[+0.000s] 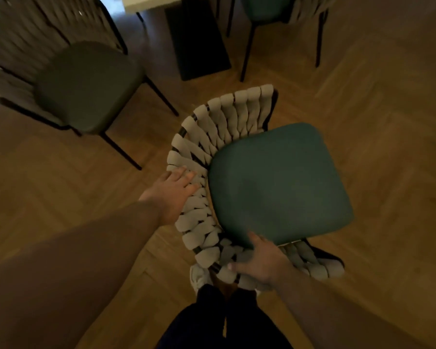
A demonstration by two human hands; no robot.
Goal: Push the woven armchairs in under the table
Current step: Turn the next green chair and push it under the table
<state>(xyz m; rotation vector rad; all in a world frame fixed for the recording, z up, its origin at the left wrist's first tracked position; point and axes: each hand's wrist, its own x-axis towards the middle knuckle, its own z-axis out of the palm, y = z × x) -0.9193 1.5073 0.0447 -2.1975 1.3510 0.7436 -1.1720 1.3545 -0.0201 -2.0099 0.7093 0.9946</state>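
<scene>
A woven armchair (pixel 280 182) with a green seat cushion and a curved back of thick beige woven straps stands on the floor right below me, out in the room and clear of the table. My left hand (pixel 173 188) lies flat on the woven back's left curve, fingers spread. My right hand (pixel 261 263) grips the near part of the woven back, thumb over the seat's edge. The white table (pixel 151 2) with a dark pedestal base (pixel 199 41) shows at the top. A second armchair (pixel 88 84) stands at the left, seat facing right.
A third chair (pixel 269 8) with black legs sits at the top right beside the table base. Herringbone wood floor (pixel 375 109) spreads all around. My dark trousers and a light shoe (pixel 199 277) are just behind the held chair.
</scene>
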